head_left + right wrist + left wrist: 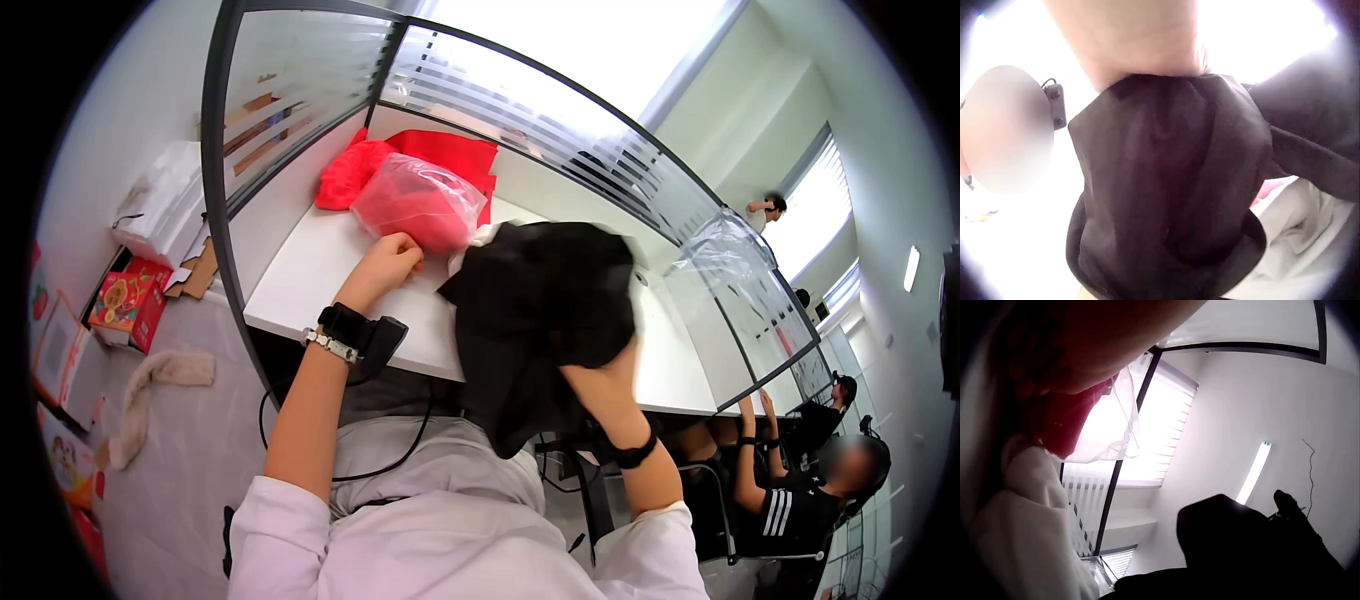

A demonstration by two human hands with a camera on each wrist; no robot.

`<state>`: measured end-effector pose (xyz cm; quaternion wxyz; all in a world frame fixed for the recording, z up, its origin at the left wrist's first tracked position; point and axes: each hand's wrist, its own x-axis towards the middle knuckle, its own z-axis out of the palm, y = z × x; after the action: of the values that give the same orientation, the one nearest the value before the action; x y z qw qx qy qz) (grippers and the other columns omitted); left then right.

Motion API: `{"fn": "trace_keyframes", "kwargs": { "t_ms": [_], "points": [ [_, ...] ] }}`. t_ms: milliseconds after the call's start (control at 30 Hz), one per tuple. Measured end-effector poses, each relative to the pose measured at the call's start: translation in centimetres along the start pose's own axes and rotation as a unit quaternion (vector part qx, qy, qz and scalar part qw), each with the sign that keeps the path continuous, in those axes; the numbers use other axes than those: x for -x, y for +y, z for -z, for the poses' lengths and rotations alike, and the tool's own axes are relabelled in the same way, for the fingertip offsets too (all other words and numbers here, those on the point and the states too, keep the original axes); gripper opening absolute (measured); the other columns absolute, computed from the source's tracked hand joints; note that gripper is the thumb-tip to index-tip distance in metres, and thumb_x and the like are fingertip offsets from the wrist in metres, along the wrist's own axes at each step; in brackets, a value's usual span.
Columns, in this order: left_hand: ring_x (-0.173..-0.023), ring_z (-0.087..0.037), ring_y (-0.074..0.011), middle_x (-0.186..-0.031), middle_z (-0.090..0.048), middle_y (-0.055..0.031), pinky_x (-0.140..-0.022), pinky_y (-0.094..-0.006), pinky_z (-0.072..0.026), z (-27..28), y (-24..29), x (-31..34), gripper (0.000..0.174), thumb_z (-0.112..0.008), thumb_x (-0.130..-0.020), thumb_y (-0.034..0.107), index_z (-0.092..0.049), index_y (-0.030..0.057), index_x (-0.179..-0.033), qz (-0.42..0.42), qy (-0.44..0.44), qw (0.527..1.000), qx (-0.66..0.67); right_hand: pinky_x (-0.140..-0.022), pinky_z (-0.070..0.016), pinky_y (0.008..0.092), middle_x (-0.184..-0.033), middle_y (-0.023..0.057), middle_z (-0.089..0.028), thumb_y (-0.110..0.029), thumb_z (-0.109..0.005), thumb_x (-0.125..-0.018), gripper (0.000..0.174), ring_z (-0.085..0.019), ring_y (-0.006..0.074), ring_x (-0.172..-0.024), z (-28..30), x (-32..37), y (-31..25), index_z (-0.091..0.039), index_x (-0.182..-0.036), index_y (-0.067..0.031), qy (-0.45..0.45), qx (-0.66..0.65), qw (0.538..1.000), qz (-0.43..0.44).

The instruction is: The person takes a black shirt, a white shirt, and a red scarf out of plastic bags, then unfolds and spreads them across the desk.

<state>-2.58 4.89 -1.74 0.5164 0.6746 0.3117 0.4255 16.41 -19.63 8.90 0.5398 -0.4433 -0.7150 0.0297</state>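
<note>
My right hand (608, 385) holds up a black piece of clothing (540, 310), its fingers hidden by the fabric. The garment hangs in loose folds over the table's front edge, blurred along its outline. In the right wrist view the black cloth (1166, 169) spreads below the wrist and covers the hand. My left hand (385, 268) is low over the white table (300, 275), fingers loosely bent and nothing visible in them. Just beyond it lies a clear plastic bag (420, 200) with something red inside. White cloth (1294, 228) lies beside the black garment.
Red bags (440, 150) stand in the back left corner of the table. A framed partition (225, 150) rises around the desk. Crumpled clear plastic (725, 245) hangs over the right partition. Boxes (130, 300) are on the floor at left, and seated people (800, 490) are at right.
</note>
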Motion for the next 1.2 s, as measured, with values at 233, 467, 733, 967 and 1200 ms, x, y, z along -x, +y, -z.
{"fn": "trace_keyframes", "kwargs": {
  "t_ms": [233,467,733,967,1200],
  "points": [
    [-0.071,-0.056,-0.0107,-0.084,-0.064,-0.0036,-0.063,-0.0248,-0.0449,0.1,-0.1,0.0,0.018,-0.054,-0.092,0.021,-0.06,0.0034,-0.093,0.005,0.001,1.0,0.009,-0.085,-0.0493,0.0396,-0.1,0.0237,-0.065,-0.004,-0.071,-0.067,0.069,-0.061,0.0423,-0.098,-4.4,-2.5,5.1,-0.048,-0.132,-0.0076,-0.343,0.11,0.93,-0.075],
    [-0.069,-0.06,-0.0146,-0.08,-0.066,-0.0076,-0.063,-0.0291,-0.0493,-0.1,0.0,-0.3,0.019,-0.056,-0.089,0.018,-0.06,-0.0006,-0.089,0.008,0.022,1.0,-0.019,-0.078,-0.0531,0.0496,-0.099,0.0219,-0.068,-0.013,-0.073,-0.072,0.067,-0.065,0.0417,-0.093,2.9,-4.5,18.4,-0.047,-0.134,-0.0149,-0.202,0.472,0.85,-0.123],
    [-0.074,-0.06,-0.0152,-0.082,-0.065,-0.0075,-0.065,-0.0289,-0.0495,0.0,0.5,0.5,0.019,-0.055,-0.089,0.018,-0.06,-0.0004,-0.09,0.003,0.019,1.0,-0.004,-0.093,-0.046,0.0355,-0.113,0.0163,-0.067,-0.019,-0.068,-0.084,0.044,-0.063,0.0282,-0.107,8.7,-5.8,21.8,-0.059,-0.123,-0.0009,0.057,0.151,0.957,-0.242],
    [-0.072,-0.06,-0.0151,-0.082,-0.066,-0.0075,-0.063,-0.0284,-0.0489,0.1,0.8,0.5,0.02,-0.055,-0.09,0.019,-0.06,-0.0004,-0.091,0.013,0.009,1.0,-0.023,-0.1,-0.0433,0.0344,-0.134,0.0091,-0.053,-0.036,-0.062,-0.095,0.059,-0.054,0.0215,-0.118,6.2,-7.6,10.9,-0.043,-0.14,-0.0015,0.096,-0.32,0.916,-0.223],
    [-0.071,-0.06,-0.0143,-0.083,-0.066,-0.0069,-0.062,-0.0284,-0.0492,0.1,0.2,-0.1,0.019,-0.055,-0.089,0.019,-0.061,0.0001,-0.092,0.019,0.008,1.0,-0.015,-0.097,-0.0471,0.0335,-0.132,0.0097,-0.056,-0.041,-0.058,-0.097,0.06,-0.057,0.0225,-0.115,5.8,-4.6,16.7,-0.044,-0.139,-0.0018,0.007,-0.155,0.983,-0.101]
  ]
}}
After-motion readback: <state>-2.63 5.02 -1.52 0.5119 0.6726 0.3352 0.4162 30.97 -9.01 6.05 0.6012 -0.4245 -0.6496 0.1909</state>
